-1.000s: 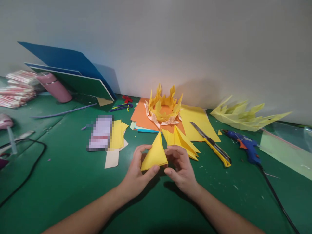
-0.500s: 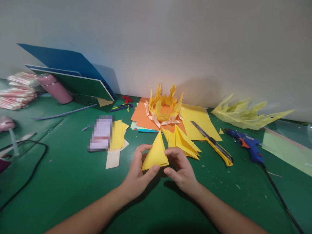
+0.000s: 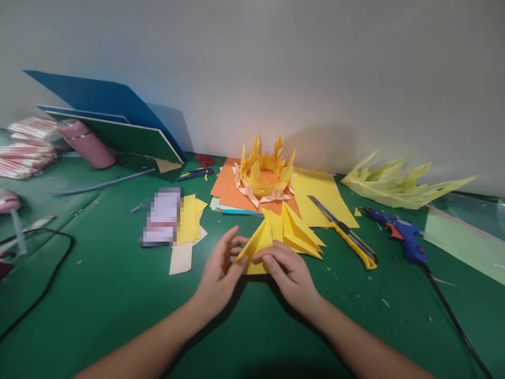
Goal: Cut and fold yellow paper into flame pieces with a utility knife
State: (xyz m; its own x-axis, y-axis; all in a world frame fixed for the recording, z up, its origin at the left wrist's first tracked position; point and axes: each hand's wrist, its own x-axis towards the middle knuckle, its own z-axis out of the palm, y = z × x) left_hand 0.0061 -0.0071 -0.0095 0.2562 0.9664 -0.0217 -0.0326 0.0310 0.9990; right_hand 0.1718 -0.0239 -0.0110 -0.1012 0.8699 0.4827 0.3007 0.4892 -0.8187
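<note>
A yellow folded paper [image 3: 258, 245] is between my two hands at the middle of the table, with one flap lifted on its left. My left hand [image 3: 225, 266] pinches that flap between thumb and fingers. From the other side my right hand [image 3: 286, 266] has its thumb and fingers closed on the paper, hiding its right part. Just behind lie other folded yellow paper pieces [image 3: 298, 231] with pointed ends. Farther back, a yellow and orange folded-paper crown [image 3: 266, 176] rests on orange sheets [image 3: 223, 184].
To the right are a yellow utility knife [image 3: 349, 239], a blue glue gun [image 3: 402, 234] with a cord, and a pale yellow paper crown [image 3: 398, 184]. At left are a phone [image 3: 161, 217], paper strips [image 3: 190, 218], a pink bottle [image 3: 87, 143] and leaning boards [image 3: 114, 134].
The folded triangle has been opened, its flap pulled leftward by my left hand. My right hand has moved left and closed onto the paper.
</note>
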